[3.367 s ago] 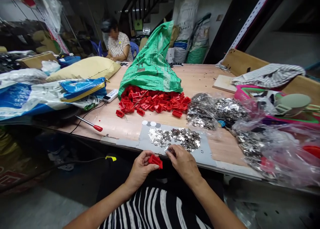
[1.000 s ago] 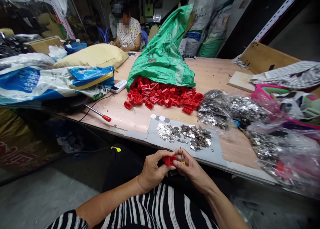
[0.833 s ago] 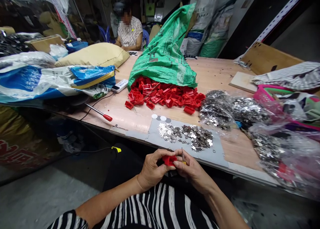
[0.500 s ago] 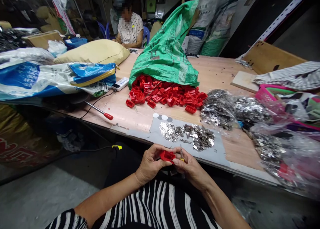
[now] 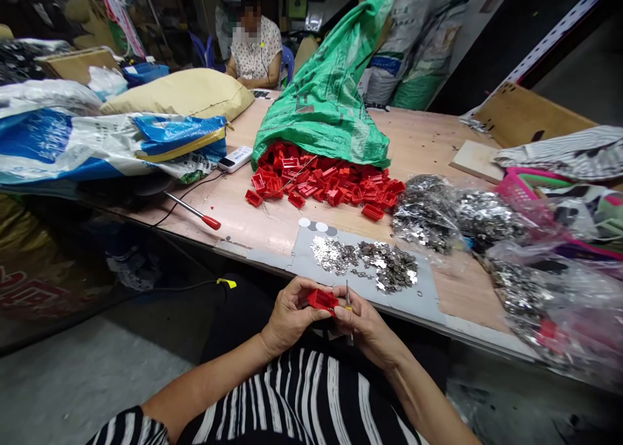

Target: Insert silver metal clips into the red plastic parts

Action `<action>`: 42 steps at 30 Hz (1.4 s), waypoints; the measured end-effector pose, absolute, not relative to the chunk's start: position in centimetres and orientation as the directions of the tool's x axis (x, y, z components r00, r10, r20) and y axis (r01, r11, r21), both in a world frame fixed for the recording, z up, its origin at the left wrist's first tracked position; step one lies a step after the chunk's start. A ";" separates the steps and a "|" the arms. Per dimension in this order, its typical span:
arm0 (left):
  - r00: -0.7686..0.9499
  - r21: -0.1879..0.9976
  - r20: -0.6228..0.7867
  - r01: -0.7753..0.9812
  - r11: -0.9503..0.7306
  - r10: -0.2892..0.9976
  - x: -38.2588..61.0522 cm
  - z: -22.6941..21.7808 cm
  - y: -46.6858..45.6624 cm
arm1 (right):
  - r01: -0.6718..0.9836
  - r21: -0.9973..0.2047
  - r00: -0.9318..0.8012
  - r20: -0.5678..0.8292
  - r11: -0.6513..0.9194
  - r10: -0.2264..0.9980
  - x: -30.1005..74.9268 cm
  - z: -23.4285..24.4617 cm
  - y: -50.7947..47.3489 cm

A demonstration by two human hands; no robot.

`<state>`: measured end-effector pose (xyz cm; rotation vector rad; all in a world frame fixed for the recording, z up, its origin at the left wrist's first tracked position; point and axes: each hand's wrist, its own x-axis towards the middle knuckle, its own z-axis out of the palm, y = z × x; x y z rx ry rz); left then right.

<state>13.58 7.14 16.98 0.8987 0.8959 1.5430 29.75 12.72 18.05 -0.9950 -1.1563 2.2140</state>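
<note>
In front of my striped shirt, my left hand [image 5: 288, 316] is closed around a small red open plastic housing [image 5: 321, 300], its hollow side tipped up. My right hand [image 5: 368, 322] is closed on a thin metal tool with a yellow band [image 5: 348, 297], whose narrow shaft points upward; its exact kind is unclear. The fingertips of that hand also touch the right end of the housing. Whatever small part may sit at that end is too small to make out. Just beyond my hands, a grey mat [image 5: 304, 253] bears two piles of small shiny metal pieces [image 5: 389, 266].
A green woven sack [image 5: 321, 114] spills many red housings [image 5: 335, 189] onto the table. Clear bags of metal pieces [image 5: 423, 215] lie right. At left are a red-tipped lever [image 5: 209, 222], a white device [image 5: 235, 159] and blue-white sacks [image 5: 97, 143]. Another person [image 5: 256, 49] sits across.
Both hands have shifted very slightly left with the red housing and the tool. The tool now stands a little more to the left; the grips look the same.
</note>
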 end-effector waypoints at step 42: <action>-0.275 0.973 0.060 -0.199 -0.118 0.960 13.2 16.5 7.6 | 0.793 -0.328 -0.515 0.087 0.513 0.853 28.7 19.9 19.4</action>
